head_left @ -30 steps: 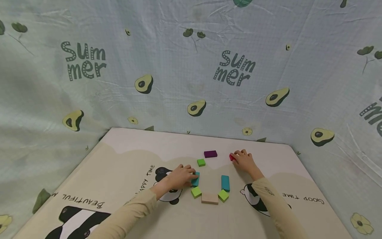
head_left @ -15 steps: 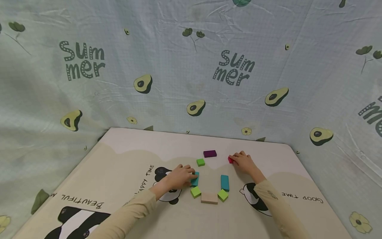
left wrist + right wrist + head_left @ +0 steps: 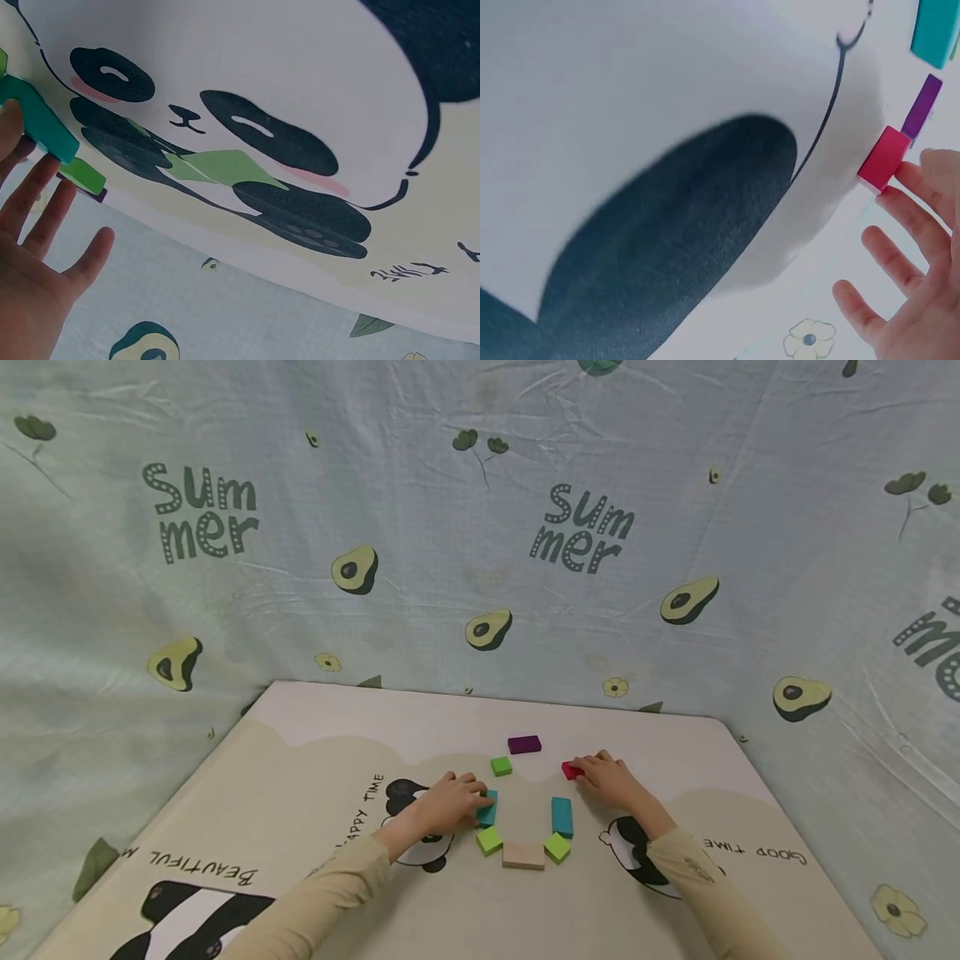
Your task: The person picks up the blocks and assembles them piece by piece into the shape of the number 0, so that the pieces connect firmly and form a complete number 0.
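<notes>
My left hand (image 3: 448,806) pinches a teal block (image 3: 487,810) lying on the mat, thumb on one side and fingers on the other. In the left wrist view the same teal block (image 3: 41,120) shows by the fingertips, the last fingers spread apart. My right hand (image 3: 611,781) holds a small red block (image 3: 570,770) by its fingertips, low over or on the mat. The right wrist view shows this red block (image 3: 885,159) against the index and middle fingers, with the other fingers loose. A green block (image 3: 501,767) and a purple block (image 3: 524,744) lie between and beyond the hands.
A second teal block (image 3: 562,817) lies across from the first. Nearer are two lime blocks, the left one (image 3: 489,841) and the right one (image 3: 557,848), with a plain wooden block (image 3: 523,855) between them. A printed cloth (image 3: 420,527) rises behind the panda-patterned mat (image 3: 360,718).
My right hand has drawn the red block nearer and leftward, toward the second teal block. The left hand stays on its teal block. The head view has shifted slightly.
</notes>
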A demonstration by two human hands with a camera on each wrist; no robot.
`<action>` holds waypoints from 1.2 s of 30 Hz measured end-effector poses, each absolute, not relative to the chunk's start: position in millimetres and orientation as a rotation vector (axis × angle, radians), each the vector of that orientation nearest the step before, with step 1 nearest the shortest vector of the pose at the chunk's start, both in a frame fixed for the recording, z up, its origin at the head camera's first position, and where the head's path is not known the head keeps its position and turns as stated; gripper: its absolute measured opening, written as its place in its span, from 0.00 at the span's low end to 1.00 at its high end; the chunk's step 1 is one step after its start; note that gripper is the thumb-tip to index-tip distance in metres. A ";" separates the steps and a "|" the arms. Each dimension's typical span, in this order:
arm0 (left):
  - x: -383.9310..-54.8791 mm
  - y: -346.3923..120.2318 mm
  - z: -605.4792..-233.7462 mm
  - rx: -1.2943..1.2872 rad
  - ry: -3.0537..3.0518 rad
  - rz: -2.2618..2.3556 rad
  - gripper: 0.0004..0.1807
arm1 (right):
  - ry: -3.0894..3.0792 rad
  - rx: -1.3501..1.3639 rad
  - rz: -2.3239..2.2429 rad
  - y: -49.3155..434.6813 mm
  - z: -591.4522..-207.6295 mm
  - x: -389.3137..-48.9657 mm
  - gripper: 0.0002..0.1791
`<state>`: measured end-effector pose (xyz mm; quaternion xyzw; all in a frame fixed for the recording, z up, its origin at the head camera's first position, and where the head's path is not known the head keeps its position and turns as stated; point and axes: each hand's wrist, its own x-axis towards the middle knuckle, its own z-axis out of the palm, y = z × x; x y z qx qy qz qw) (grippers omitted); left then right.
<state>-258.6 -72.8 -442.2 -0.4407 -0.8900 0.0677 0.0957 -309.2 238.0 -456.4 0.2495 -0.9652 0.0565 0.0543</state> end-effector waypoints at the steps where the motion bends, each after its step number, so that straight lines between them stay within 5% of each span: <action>1: -258.7 -73.0 -442.2 -1.307 -2.633 0.200 0.20 | -2.936 0.759 0.175 237.6 -456.4 -308.3 0.18; 36: -258.4 -72.9 -439.2 -1.325 -2.656 0.155 0.20 | -2.902 0.967 0.241 227.1 -455.5 -281.1 0.18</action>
